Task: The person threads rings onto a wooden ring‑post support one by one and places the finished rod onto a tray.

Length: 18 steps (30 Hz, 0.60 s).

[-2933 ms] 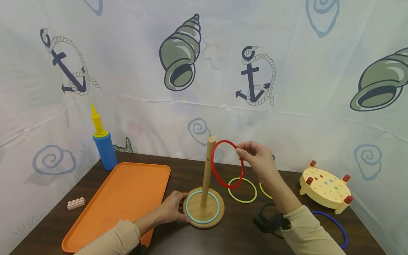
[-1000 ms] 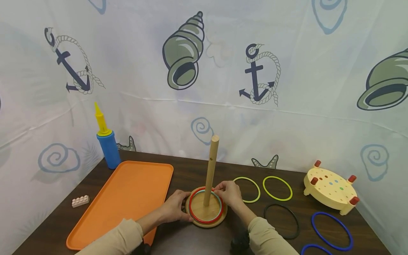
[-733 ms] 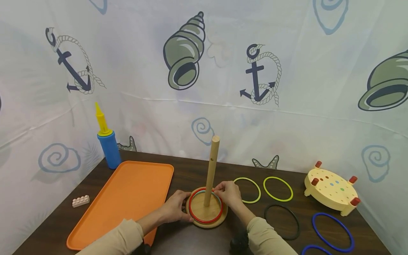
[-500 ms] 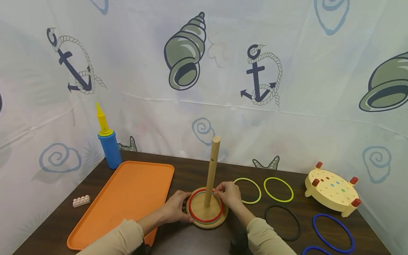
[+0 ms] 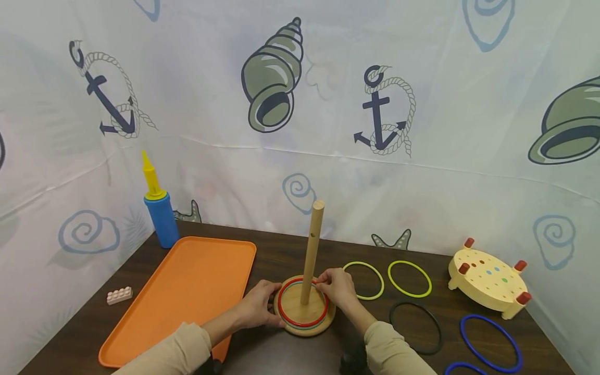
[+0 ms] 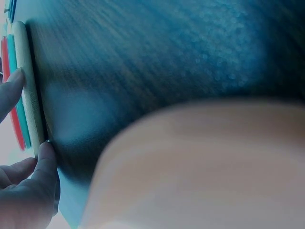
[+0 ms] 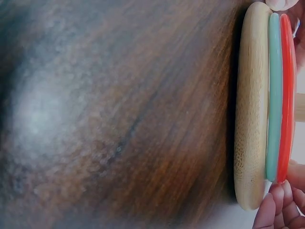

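A wooden peg stand with an upright post (image 5: 312, 250) and a round base (image 7: 250, 114) stands on the table. My left hand (image 5: 253, 307) grips the left edge of the base between thumb and fingers. A red ring (image 7: 286, 95) encircles the foot of the post, lying over a teal ring (image 7: 275, 95) on the base. At the back right of the red ring, my right hand (image 5: 338, 285) pinches it with thumb and fingertips. In the left wrist view, fingers of the left hand (image 6: 33, 191) press against the base's edge.
An orange tray (image 5: 187, 291) lies on the left, near a blue pump (image 5: 161, 221) and a pale pink brick (image 5: 119, 295). To the right are two yellow rings, a black ring (image 5: 439, 328), two blue rings and an upturned cream pegged stool (image 5: 487, 276).
The red ring, earlier held up beside the post in my right hand, has come down around the post onto the base. Both hands have barely moved over the last second.
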Each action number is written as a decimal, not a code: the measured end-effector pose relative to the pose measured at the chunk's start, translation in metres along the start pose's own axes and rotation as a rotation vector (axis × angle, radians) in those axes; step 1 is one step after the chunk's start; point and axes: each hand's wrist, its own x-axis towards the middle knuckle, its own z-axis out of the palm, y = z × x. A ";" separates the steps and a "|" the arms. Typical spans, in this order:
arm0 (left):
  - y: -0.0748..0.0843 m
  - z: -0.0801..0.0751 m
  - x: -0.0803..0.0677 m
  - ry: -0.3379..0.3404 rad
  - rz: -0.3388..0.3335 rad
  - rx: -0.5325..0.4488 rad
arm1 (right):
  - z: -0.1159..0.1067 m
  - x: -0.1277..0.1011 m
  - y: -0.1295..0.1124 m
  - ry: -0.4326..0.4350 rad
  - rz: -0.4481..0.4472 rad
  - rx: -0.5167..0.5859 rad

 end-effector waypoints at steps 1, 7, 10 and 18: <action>0.000 0.000 0.000 0.001 -0.002 0.005 | 0.000 0.000 0.000 -0.002 0.003 0.002; 0.002 0.000 0.000 0.003 -0.008 0.021 | 0.000 -0.004 -0.001 -0.018 0.026 0.014; 0.002 0.000 0.000 0.001 -0.007 0.024 | -0.001 -0.005 -0.001 -0.018 0.027 0.017; 0.001 0.000 0.001 0.004 -0.003 0.019 | -0.014 -0.009 0.004 -0.008 -0.015 0.049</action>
